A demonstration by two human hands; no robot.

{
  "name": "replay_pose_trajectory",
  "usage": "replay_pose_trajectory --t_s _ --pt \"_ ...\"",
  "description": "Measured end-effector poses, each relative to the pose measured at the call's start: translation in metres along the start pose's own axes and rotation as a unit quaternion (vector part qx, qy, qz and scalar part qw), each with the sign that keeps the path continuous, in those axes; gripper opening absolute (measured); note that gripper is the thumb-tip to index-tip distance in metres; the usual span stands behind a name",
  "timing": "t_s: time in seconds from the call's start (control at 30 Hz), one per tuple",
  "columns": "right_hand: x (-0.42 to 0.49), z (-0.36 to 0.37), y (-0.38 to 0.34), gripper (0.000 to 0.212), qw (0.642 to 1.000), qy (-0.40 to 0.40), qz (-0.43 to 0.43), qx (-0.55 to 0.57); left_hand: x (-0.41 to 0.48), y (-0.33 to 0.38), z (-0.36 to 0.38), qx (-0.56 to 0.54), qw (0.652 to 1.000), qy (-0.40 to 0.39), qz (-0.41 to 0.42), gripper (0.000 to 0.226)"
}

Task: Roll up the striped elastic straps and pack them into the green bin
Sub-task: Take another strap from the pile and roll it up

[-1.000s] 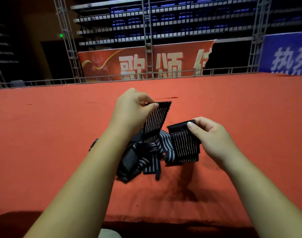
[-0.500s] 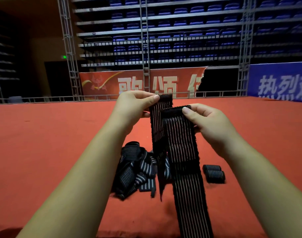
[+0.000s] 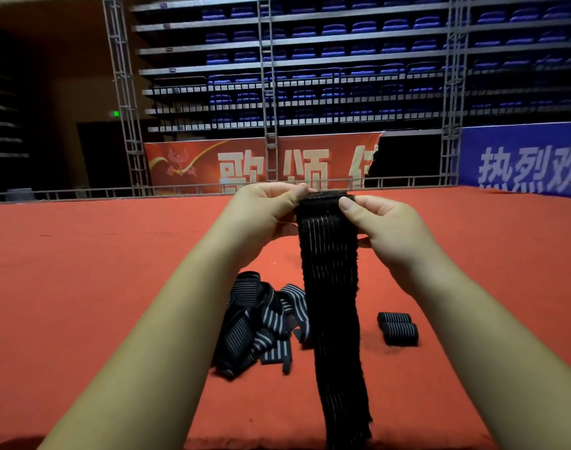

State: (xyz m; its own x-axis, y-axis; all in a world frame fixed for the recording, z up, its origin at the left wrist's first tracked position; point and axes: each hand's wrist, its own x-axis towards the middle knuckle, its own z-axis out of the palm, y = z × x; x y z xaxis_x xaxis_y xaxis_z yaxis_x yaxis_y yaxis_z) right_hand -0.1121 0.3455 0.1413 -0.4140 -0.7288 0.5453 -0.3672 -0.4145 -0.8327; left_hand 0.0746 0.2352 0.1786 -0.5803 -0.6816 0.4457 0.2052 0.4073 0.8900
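A long black strap with thin pale stripes (image 3: 332, 303) hangs straight down in front of me. My left hand (image 3: 264, 209) pinches its top edge from the left and my right hand (image 3: 381, 222) pinches the same edge from the right, thumbs on the near side. Below, a loose tangle of striped straps (image 3: 261, 323) lies on the red table surface (image 3: 82, 287). Two rolled straps (image 3: 397, 328) sit side by side to the right of the hanging strap. No green bin is in view.
The red cloth surface stretches far back to a low metal rail (image 3: 99, 190). Its near edge (image 3: 245, 441) runs along the bottom of the view. Banners, truss posts and rows of blue seats stand behind.
Both hands lifted the strap's ends off the pile and brought them together, so one strap now hangs long. My view tilted upward, and the two rolled straps came into sight.
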Motion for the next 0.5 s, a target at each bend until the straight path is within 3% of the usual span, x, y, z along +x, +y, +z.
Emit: replay_pose_trajectory --t_s 0.5 --pt "-0.008 0.013 0.005 0.024 0.998 0.057 -0.005 0.013 -0.013 -0.011 0.01 -0.03 0.999 -0.016 -0.012 0.038"
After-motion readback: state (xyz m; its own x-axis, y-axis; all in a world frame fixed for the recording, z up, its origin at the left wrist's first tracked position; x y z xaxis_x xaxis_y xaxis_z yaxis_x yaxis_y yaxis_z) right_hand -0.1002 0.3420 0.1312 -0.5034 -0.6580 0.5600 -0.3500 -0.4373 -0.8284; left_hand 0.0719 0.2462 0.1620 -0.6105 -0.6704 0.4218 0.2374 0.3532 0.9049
